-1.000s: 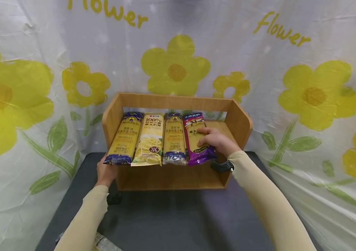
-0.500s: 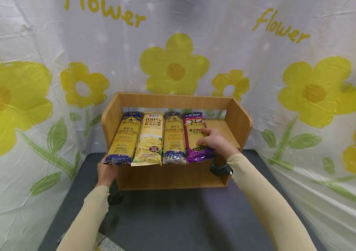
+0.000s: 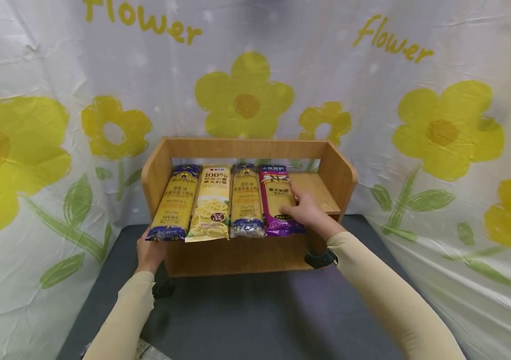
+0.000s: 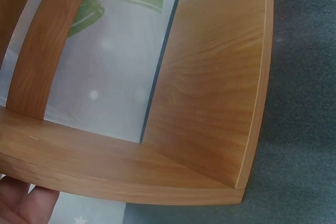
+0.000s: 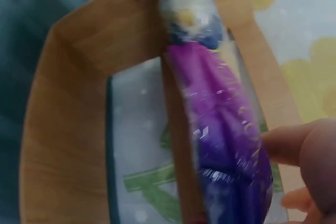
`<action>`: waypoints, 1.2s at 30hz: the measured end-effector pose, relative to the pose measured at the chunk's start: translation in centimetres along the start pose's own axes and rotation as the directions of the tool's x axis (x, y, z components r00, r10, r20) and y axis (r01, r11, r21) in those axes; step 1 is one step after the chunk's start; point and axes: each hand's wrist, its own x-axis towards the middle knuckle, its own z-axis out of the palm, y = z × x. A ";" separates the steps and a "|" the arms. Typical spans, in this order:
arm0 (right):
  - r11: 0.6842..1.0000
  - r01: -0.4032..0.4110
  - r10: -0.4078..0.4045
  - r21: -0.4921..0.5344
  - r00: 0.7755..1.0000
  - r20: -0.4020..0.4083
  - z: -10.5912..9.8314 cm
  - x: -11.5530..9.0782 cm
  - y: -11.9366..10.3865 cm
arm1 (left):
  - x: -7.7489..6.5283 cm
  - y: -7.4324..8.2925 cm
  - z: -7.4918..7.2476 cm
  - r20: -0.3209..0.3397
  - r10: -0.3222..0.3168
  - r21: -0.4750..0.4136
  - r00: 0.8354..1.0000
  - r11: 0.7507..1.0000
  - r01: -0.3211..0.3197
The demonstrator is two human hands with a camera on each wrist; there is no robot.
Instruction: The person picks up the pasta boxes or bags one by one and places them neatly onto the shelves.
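Four bags aside, the wooden shelf (image 3: 246,147) carries several packs of spaghetti side by side on its upper board. At the right end of the row lies a purple spaghetti pack (image 3: 278,200), whose purple lower end also shows in the right wrist view. My right hand (image 3: 307,207) touches this pack's right edge, fingers mostly extended. Low on the left, my left hand (image 3: 149,250) grips the shelf's side panel (image 3: 156,175); its fingers (image 4: 39,203) show at the panel's outer side in the left wrist view. Part of that hand is hidden behind the leftmost pack.
Beside the purple pack lie a blue-ended spaghetti pack (image 3: 247,200), a cream pack (image 3: 210,200) and another blue-ended pack (image 3: 176,200). The right side panel (image 3: 338,180) stands beyond my right hand. A dark table (image 3: 237,315) lies in front; a flowered curtain surrounds it.
The purple pack has shifted slightly back on the board. My right hand's fingers have moved from its top toward its right edge. The left hand stays at the side panel.
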 end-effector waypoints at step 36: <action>0.945 -0.133 0.070 0.299 0.974 0.213 16.3 -9.1 11.1 | -0.3 -0.1 0.1 -0.050 0.082 0.050 0.995 0.996 -0.079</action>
